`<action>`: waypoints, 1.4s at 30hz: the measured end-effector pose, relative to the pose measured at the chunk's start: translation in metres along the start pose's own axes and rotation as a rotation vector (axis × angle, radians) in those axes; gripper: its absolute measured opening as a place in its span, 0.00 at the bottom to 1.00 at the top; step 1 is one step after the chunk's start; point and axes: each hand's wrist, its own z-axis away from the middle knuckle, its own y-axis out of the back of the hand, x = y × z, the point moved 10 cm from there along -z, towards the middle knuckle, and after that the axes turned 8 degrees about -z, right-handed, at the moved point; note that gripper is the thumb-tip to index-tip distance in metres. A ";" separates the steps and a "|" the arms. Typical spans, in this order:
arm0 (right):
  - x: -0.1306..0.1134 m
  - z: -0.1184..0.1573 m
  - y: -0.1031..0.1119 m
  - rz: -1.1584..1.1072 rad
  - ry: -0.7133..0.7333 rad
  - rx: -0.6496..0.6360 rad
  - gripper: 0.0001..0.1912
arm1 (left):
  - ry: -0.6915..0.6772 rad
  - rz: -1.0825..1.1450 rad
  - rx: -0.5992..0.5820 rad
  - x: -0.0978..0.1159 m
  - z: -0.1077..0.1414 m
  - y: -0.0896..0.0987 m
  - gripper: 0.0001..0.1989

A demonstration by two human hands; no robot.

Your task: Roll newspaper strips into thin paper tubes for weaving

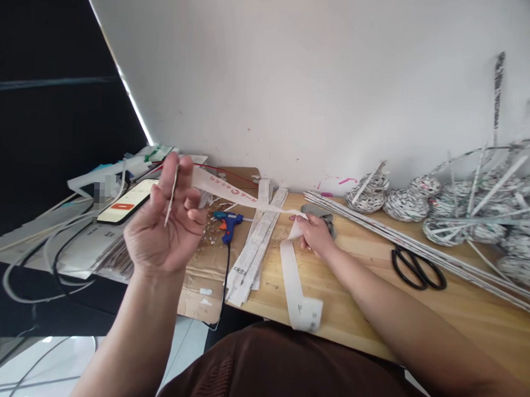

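Observation:
Raised at the left, palm towards me, is my left hand [166,224]. A thin pale stick [172,195] lies between its thumb and fingers, which are curled around it. From behind these fingers a long white paper strip [224,189] with red print stretches across to the right. My right hand [313,234] pinches the strip over the table. Beyond that grip, the strip's loose end [291,274] hangs and curls at the table's front edge. Whether the strip is wound on the stick is hidden by the left fingers.
A blue glue gun [230,221] lies on cardboard [201,283], beside stacked newspaper strips [257,244]. Black-handled scissors [419,269] and long paper rods [398,238] lie at the right. Bundled paper coils [404,202] line the wall. A lit phone [128,205] and cables are left.

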 end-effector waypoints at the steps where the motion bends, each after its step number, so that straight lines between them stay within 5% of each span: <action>1: 0.001 0.000 -0.002 0.009 -0.005 -0.017 0.18 | 0.022 -0.043 -0.001 -0.007 0.001 -0.001 0.17; 5: -0.010 0.003 -0.002 0.199 0.111 -0.032 0.22 | 0.197 -0.166 -0.071 -0.050 0.007 -0.014 0.18; 10: -0.071 0.035 -0.001 0.556 0.648 0.149 0.41 | 0.402 -0.087 -0.112 -0.093 0.020 -0.028 0.23; 14: -0.108 0.081 -0.027 0.536 1.018 0.021 0.41 | 0.512 -0.037 -0.116 -0.119 0.028 -0.026 0.27; 17: -0.124 0.106 -0.038 0.416 1.106 -0.080 0.37 | 0.615 -0.058 -0.130 -0.141 0.039 -0.022 0.29; 21: -0.124 0.102 -0.048 0.242 0.889 -0.227 0.14 | 0.717 -0.065 -0.237 -0.160 0.058 -0.028 0.31; 25: -0.092 0.064 -0.036 -0.126 0.375 -0.194 0.21 | 0.834 -0.182 -0.461 -0.174 0.093 -0.037 0.26; 28: -0.076 0.041 -0.017 -0.370 0.195 -0.080 0.20 | 0.930 -0.313 -0.611 -0.182 0.126 -0.032 0.17; 31: -0.073 0.028 0.006 -0.445 0.197 0.081 0.18 | 0.940 -0.384 -0.566 -0.177 0.136 -0.016 0.17; 35: -0.075 0.030 0.005 -0.376 0.262 0.086 0.17 | 0.645 -0.430 -0.269 -0.143 0.099 -0.001 0.10; 38: -0.079 0.037 0.000 -0.322 0.347 0.068 0.19 | 0.564 -0.311 -0.246 -0.138 0.085 -0.018 0.25; 42: -0.073 0.033 0.003 -0.342 0.363 0.065 0.20 | 0.777 -0.037 -0.447 -0.173 0.108 -0.061 0.31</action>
